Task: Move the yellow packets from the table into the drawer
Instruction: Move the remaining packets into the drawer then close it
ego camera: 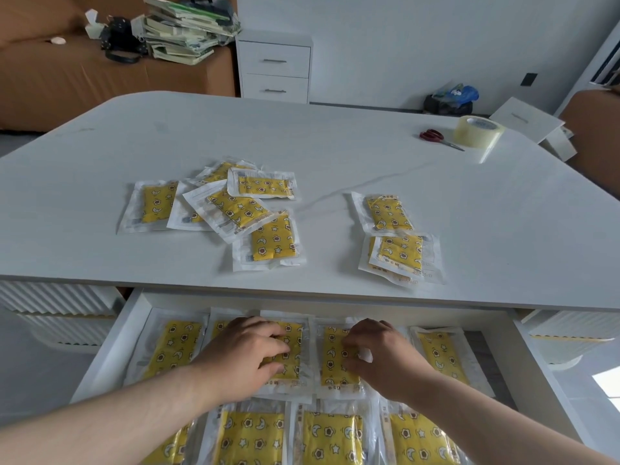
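Observation:
Yellow packets with star and moon prints lie in clear wrappers. Several form a loose pile point(231, 206) on the white table point(335, 139) left of centre; a few more point(399, 243) lie to the right. The open drawer point(110, 344) below the table's front edge holds two rows of packets. My left hand point(245, 354) lies flat on a packet point(288, 350) in the back row, fingers curled over it. My right hand point(379, 354) presses the neighbouring packet point(335, 357), fingertips on its surface. Both hands are inside the drawer.
Red-handled scissors point(436, 137) and a roll of clear tape point(478, 130) sit at the table's far right. Behind stand a white two-drawer cabinet point(275, 68), a brown sofa point(67, 78) with stacked books point(184, 28), and a blue bag point(451, 99) on the floor.

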`<action>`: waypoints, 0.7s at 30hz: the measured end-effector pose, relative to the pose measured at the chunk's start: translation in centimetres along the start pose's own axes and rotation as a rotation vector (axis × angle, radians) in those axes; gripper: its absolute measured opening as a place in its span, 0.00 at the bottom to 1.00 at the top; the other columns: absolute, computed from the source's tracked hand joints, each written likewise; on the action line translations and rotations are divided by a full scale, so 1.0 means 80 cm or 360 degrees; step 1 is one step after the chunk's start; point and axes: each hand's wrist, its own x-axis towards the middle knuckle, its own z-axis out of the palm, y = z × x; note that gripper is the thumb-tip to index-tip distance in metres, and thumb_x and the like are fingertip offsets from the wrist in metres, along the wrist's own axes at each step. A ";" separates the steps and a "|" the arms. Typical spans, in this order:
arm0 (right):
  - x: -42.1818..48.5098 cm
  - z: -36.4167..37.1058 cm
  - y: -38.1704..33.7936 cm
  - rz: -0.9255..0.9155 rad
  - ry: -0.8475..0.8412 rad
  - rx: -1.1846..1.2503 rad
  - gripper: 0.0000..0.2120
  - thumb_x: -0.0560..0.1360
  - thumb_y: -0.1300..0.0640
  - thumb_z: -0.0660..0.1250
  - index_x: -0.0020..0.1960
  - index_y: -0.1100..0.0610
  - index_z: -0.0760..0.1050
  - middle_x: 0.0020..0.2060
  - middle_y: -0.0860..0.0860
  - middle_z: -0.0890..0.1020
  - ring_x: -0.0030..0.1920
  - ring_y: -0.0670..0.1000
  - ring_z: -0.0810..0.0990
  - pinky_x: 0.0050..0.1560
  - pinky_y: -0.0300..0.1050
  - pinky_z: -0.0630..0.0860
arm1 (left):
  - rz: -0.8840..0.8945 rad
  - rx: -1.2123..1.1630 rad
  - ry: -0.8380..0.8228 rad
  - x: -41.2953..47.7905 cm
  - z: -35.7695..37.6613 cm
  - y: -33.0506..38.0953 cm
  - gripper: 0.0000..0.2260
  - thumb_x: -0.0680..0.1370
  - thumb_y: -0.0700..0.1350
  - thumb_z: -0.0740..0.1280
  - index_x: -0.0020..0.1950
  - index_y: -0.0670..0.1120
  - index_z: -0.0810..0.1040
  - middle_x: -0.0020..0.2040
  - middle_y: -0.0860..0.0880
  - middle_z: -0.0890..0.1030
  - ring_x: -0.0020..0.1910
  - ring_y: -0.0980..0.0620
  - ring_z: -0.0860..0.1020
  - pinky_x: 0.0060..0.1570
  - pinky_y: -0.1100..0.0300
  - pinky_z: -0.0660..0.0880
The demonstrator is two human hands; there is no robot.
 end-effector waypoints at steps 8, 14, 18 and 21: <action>-0.013 -0.015 -0.014 0.0004 0.0045 0.0050 0.16 0.77 0.46 0.65 0.64 0.47 0.77 0.61 0.42 0.77 0.61 0.43 0.72 0.62 0.35 0.69 | 0.0012 -0.0059 0.0049 -0.008 -0.025 0.004 0.29 0.72 0.64 0.49 0.65 0.54 0.77 0.66 0.55 0.74 0.67 0.54 0.69 0.65 0.64 0.56; -0.034 -0.064 -0.039 0.0070 -0.0010 0.0134 0.16 0.77 0.46 0.65 0.63 0.46 0.77 0.58 0.40 0.78 0.53 0.40 0.76 0.56 0.36 0.74 | -0.0199 -0.0138 0.0025 -0.019 -0.100 0.021 0.11 0.78 0.55 0.64 0.58 0.57 0.79 0.55 0.63 0.77 0.54 0.63 0.75 0.56 0.66 0.71; -0.056 -0.113 -0.063 0.0058 -0.0158 0.0172 0.13 0.77 0.47 0.66 0.60 0.47 0.79 0.50 0.40 0.79 0.50 0.40 0.78 0.55 0.37 0.77 | -0.0376 -0.0463 -0.0075 -0.029 -0.152 0.041 0.05 0.77 0.55 0.64 0.45 0.59 0.80 0.46 0.60 0.82 0.46 0.62 0.79 0.49 0.62 0.75; -0.070 -0.153 -0.081 0.0048 -0.0148 0.0242 0.12 0.76 0.48 0.67 0.58 0.48 0.80 0.49 0.41 0.82 0.48 0.39 0.80 0.53 0.36 0.78 | -0.0353 -0.0597 0.0059 -0.031 -0.187 0.055 0.13 0.78 0.57 0.63 0.39 0.52 0.80 0.34 0.53 0.81 0.33 0.56 0.77 0.38 0.58 0.73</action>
